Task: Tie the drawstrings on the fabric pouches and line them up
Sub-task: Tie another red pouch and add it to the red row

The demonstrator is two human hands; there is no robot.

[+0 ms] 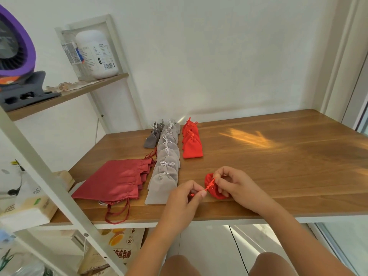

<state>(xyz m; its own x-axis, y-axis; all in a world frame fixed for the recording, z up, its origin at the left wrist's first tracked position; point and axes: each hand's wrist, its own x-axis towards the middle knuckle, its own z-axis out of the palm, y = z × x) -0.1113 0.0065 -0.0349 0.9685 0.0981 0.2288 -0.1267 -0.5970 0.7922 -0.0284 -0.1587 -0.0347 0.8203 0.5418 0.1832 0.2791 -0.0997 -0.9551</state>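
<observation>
Two hands worked close together over one small red pouch [218, 194], which lay on the counter [278, 156] near its front edge, just right of the light grey row [167, 164]. The left hand [184, 196] pinched the free end of the red drawstring [209, 185] between thumb and forefinger. The right hand [234, 183] pinched the cord at the gathered neck, its lower fingers resting on the pouch. The cord ran taut between them.

The knot looked ready to be drawn closed. Done well, the right hand would pin the neck while the left pulled steadily outward, so the tie seated against the gathers and the pouch did not slide. The loops ought to match the bows on the finished pouches. The pouch would then belong at the near end of the red row [191, 142], well apart up the counter and past the dark grey row [151, 139].

A white bottle [95, 52] on the shelf [79, 90] bore a label with a barcode, its print too fine to read. A bag under the counter [121, 250] showed large orange characters that could not be made out reliably.
</observation>
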